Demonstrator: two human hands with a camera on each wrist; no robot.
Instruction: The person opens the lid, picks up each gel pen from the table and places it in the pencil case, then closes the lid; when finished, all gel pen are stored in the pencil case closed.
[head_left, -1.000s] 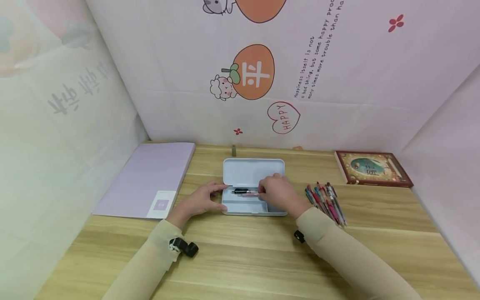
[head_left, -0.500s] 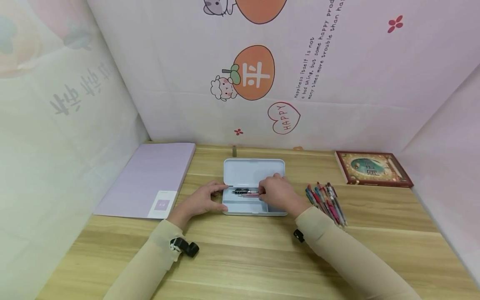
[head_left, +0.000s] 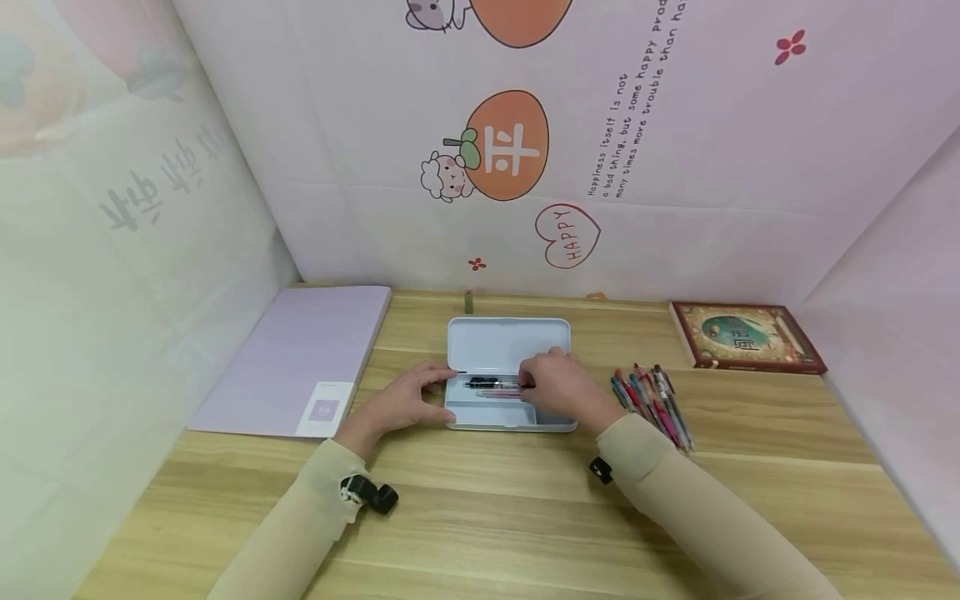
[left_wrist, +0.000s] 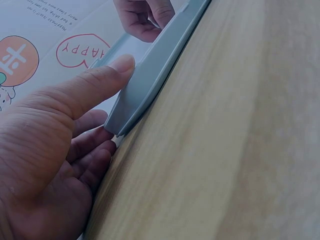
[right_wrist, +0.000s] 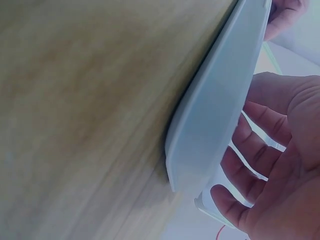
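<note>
A light-blue pencil case (head_left: 491, 415) lies with its lid raised on the wooden table. Inside its long rear compartment are a black pen (head_left: 482, 383) and a pink pen (head_left: 501, 395), side by side. My left hand (head_left: 397, 400) holds the case's left end, its thumb on the front rim in the left wrist view and its fingers round the corner. Over the case's right part is my right hand (head_left: 558, 385), bent fingers at the pens' right ends. In the right wrist view, the case wall (right_wrist: 215, 110) hides its fingertips, so I cannot tell if they pinch a pen.
Right of the case lies a loose bunch of several pens (head_left: 652, 404). A picture-covered book (head_left: 746, 336) sits at the back right, and a large lilac folder (head_left: 300, 350) at the left. Printed cloth walls (head_left: 375, 167) border the table (head_left: 480, 517).
My right hand has shifted slightly to the right, showing more of the pens' right ends. My left hand and the pencil case have stayed nearly still.
</note>
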